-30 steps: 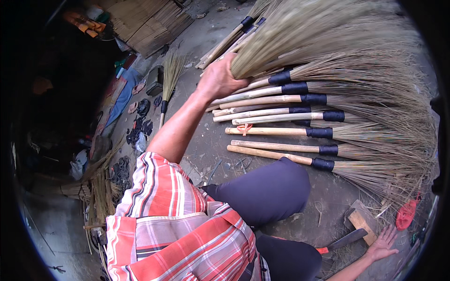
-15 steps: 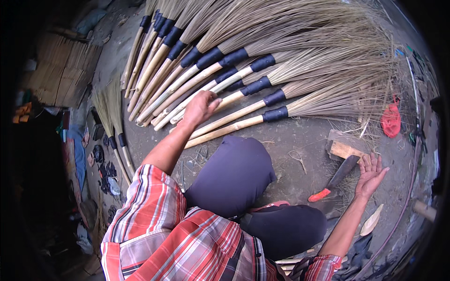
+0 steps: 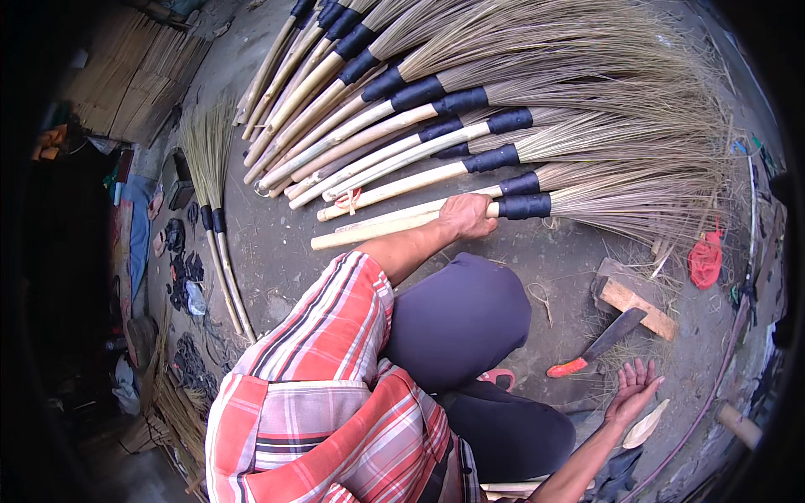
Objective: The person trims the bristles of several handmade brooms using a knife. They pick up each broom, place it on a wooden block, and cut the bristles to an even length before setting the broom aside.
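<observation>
Near the dark binding of the nearest broom (image 3: 527, 206), my left hand (image 3: 468, 218) is closed around its pale wooden handle. That broom lies close beside a second one (image 3: 520, 183), whose handle passes partly behind my hand. More brooms (image 3: 492, 158) fan out beyond them, handles to the left and bristles to the right. Off to the right, my right hand (image 3: 634, 392) is open, palm up and holding nothing. Between that hand and the brooms lies a large knife (image 3: 616, 333) with a red-orange handle, its blade resting against a wooden block (image 3: 641, 308).
Two more brooms (image 3: 220, 220) lie apart on the left, near dark scraps and a blue cloth (image 3: 137, 243). A red net bag (image 3: 705, 260) lies at right. A long cord (image 3: 728, 369) runs down the right side. Flat brown sheets (image 3: 138, 80) are at the far left.
My left hand has come down from over the handles and closed on the nearest broom, which now lies closer to its neighbour. My right hand has drawn back from the wooden block.
</observation>
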`<act>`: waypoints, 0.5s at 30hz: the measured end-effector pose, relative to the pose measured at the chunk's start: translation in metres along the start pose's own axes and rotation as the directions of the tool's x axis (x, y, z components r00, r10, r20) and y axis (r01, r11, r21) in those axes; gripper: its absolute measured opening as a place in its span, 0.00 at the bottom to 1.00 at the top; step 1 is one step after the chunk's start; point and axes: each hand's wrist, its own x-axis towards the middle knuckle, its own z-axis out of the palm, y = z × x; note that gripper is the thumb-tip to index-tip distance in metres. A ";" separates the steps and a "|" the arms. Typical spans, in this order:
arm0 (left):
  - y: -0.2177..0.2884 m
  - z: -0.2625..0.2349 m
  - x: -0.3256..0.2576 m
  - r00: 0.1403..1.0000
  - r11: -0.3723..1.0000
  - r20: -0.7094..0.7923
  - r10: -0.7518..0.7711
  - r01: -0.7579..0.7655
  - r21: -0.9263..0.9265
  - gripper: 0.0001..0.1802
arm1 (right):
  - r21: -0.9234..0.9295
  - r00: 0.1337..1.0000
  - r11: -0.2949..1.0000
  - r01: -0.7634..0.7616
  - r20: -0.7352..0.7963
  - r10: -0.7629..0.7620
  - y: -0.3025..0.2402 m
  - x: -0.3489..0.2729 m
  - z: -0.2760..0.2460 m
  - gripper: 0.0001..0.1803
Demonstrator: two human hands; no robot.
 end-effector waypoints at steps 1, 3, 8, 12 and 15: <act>0.007 -0.019 -0.006 0.999 0.998 -0.009 0.036 -0.037 -0.050 0.22 | -0.001 0.996 1.000 0.009 0.093 -0.009 -0.002 0.003 0.011 0.41; 0.024 -0.057 -0.014 0.984 0.978 -0.056 0.168 -0.174 -0.119 0.21 | 0.005 0.984 0.999 0.037 0.172 -0.037 -0.014 0.019 0.043 0.41; 0.080 -0.132 -0.029 0.917 0.900 0.052 0.395 -0.375 -0.222 0.23 | 0.087 0.853 0.973 0.215 0.468 -0.231 -0.055 0.037 0.136 0.44; 0.126 -0.145 -0.049 0.844 0.865 0.260 0.470 -0.380 -0.328 0.30 | 0.286 0.847 0.939 0.193 0.435 -0.306 -0.085 0.029 0.200 0.61; 0.148 -0.146 -0.062 0.756 0.862 0.436 0.489 -0.341 -0.376 0.35 | 0.568 0.913 0.817 0.093 0.280 -0.298 -0.102 0.027 0.227 0.62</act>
